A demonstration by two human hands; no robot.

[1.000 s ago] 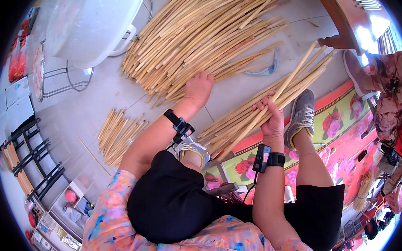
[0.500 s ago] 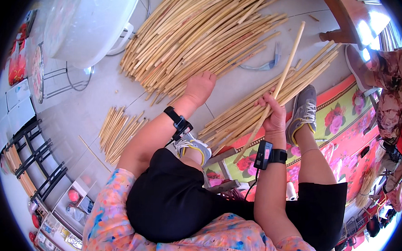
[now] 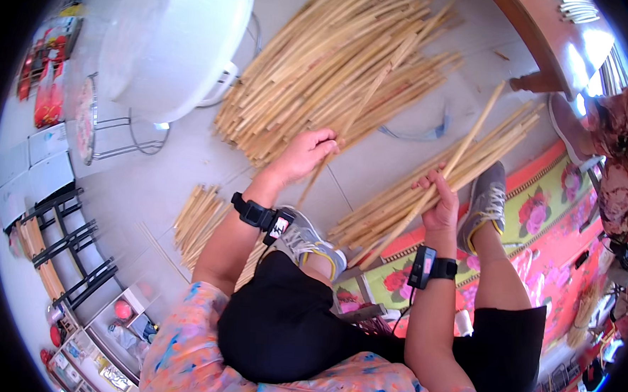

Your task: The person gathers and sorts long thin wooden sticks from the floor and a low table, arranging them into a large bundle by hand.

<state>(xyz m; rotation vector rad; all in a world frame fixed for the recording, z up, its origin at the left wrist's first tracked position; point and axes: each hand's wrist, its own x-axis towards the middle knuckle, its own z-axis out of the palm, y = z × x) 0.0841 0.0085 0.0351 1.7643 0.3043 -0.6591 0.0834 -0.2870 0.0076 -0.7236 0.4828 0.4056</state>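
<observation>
My left hand (image 3: 307, 154) is closed on a long thin wooden stick (image 3: 377, 82), which slants over the big pile of similar sticks (image 3: 284, 88) on the tiled floor. My right hand (image 3: 439, 201) grips another wooden stick (image 3: 473, 132) near its middle. That one lies at a slant just above a smaller bundle of sticks (image 3: 370, 217) between my feet. Left of my left foot rests a group of shorter sticks (image 3: 193, 221), partly hidden by my left forearm.
A large whitish tub (image 3: 186, 54) and a wire-legged stool (image 3: 91, 120) stand at the left. A wooden table leg (image 3: 540, 81) is at the upper right. A red and green flowered cloth (image 3: 533, 214) lies by my right foot. Another person's leg (image 3: 608, 133) shows at the far right.
My left hand has taken hold of a stick from the big pile and raised it slightly. My right hand keeps its stick. The whole view has shifted a little.
</observation>
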